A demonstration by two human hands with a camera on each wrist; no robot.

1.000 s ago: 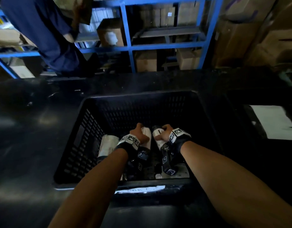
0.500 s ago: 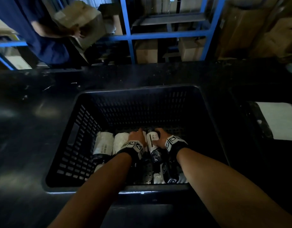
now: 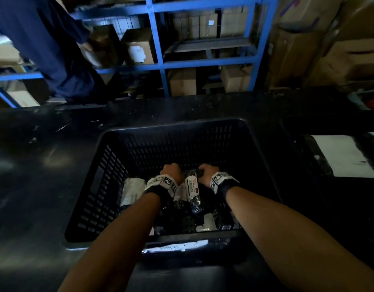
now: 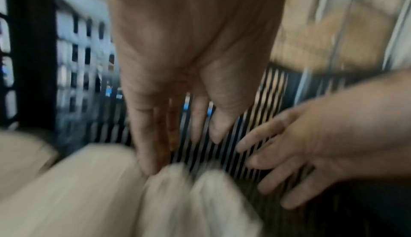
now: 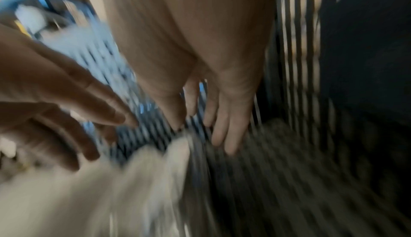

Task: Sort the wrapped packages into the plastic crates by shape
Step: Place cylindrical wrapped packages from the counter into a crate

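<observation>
Both hands are down inside the black crate (image 3: 110,165). The left hand (image 4: 189,65) has its fingers straight and a little apart, and the fingertips (image 4: 151,163) touch the end of a wrapped package (image 4: 89,197). The right hand (image 5: 195,61) also has straight, loose fingers and holds nothing. The head view shows a labelled package (image 3: 193,186) lying between the wrists. The wrist views are blurry but show the fingers.
</observation>
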